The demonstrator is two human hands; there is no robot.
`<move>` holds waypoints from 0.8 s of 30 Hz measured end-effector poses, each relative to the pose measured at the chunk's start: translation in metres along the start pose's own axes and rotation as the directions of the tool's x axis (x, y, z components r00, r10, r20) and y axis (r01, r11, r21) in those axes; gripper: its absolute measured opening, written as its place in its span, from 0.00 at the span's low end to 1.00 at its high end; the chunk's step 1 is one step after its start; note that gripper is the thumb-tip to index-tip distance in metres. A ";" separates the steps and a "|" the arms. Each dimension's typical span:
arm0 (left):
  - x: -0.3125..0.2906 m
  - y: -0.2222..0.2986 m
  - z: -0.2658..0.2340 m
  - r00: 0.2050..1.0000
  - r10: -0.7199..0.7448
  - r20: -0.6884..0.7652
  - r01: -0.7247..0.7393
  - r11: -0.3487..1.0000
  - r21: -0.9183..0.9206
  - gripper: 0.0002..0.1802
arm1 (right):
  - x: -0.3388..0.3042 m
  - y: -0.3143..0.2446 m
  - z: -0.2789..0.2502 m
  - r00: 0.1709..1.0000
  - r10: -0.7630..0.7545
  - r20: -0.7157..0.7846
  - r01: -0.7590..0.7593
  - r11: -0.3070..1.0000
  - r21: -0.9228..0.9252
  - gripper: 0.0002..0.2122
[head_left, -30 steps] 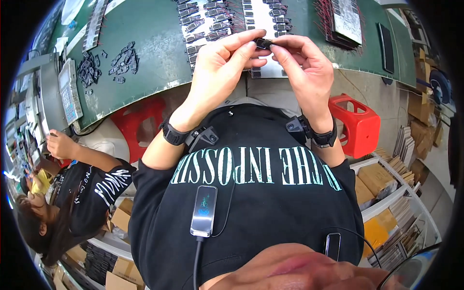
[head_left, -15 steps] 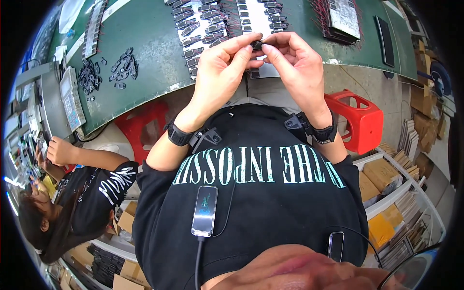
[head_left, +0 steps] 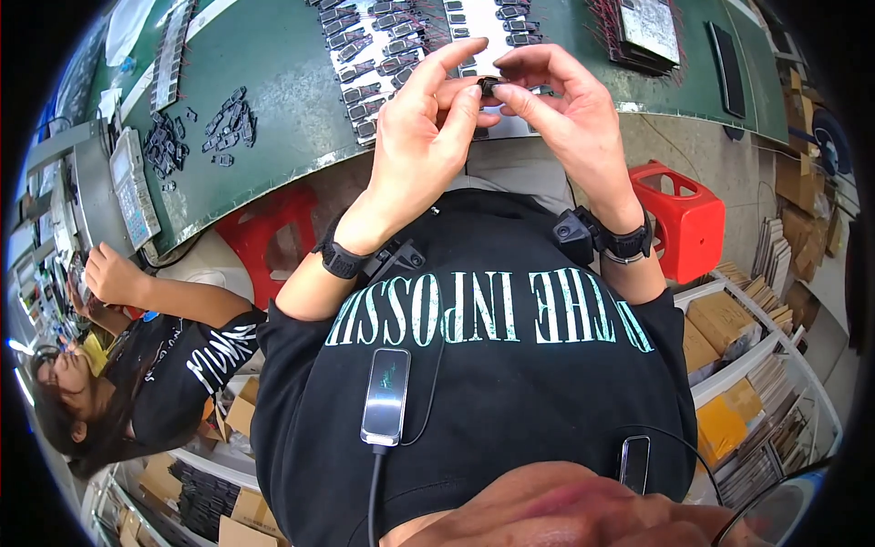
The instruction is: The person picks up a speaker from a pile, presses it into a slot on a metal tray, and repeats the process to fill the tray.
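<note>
A small black plastic part (head_left: 488, 87) is pinched between both hands, above the near edge of the green table. My left hand (head_left: 430, 123) grips it from the left with the thumb, its index finger lifted away. From the right, my right hand (head_left: 565, 105) holds the same part by the thumb, with its index finger raised. The fingers cover much of the part, so its exact kind is hidden. Just beyond the hands lie white boards with rows of small black modules (head_left: 363, 91) and thin red wires.
Two piles of loose black parts (head_left: 166, 150) lie on the green table (head_left: 283, 109) at the left. A stack of boards (head_left: 649, 36) and a dark flat bar (head_left: 725, 68) are at the right. Red stools (head_left: 679, 223) stand below the table. A co-worker (head_left: 137, 365) sits at the left.
Both index fingers have lifted off the black part and opened outward, while the thumbs stay at it. The right forearm has shifted slightly right. The co-worker's hand has moved up a little.
</note>
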State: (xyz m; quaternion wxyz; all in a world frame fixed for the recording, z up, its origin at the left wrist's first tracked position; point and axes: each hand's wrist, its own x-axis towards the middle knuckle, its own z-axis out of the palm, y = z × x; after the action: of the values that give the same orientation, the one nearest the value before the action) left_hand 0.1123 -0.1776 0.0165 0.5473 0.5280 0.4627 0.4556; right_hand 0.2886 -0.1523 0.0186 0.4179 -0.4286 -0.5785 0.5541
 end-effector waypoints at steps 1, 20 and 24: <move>0.000 -0.001 0.000 1.000 0.011 0.000 -0.011 1.000 0.007 0.22 | 0.000 -0.001 0.001 1.000 0.002 0.001 -0.002 1.000 0.000 0.08; -0.006 -0.006 0.016 0.998 -0.005 -0.060 -0.007 0.981 -0.196 0.15 | -0.021 -0.005 0.000 0.990 -0.117 -0.080 0.101 0.978 -0.182 0.08; -0.006 -0.005 0.016 0.997 -0.006 -0.077 -0.014 0.968 -0.250 0.13 | -0.020 -0.004 0.001 0.985 -0.153 -0.076 0.135 0.971 -0.197 0.08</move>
State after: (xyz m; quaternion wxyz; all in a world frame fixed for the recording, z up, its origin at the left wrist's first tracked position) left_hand 0.1267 -0.1862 0.0122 0.5903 0.4375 0.4212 0.5317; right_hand 0.2935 -0.1719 0.0227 0.4396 -0.4483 -0.6391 0.4442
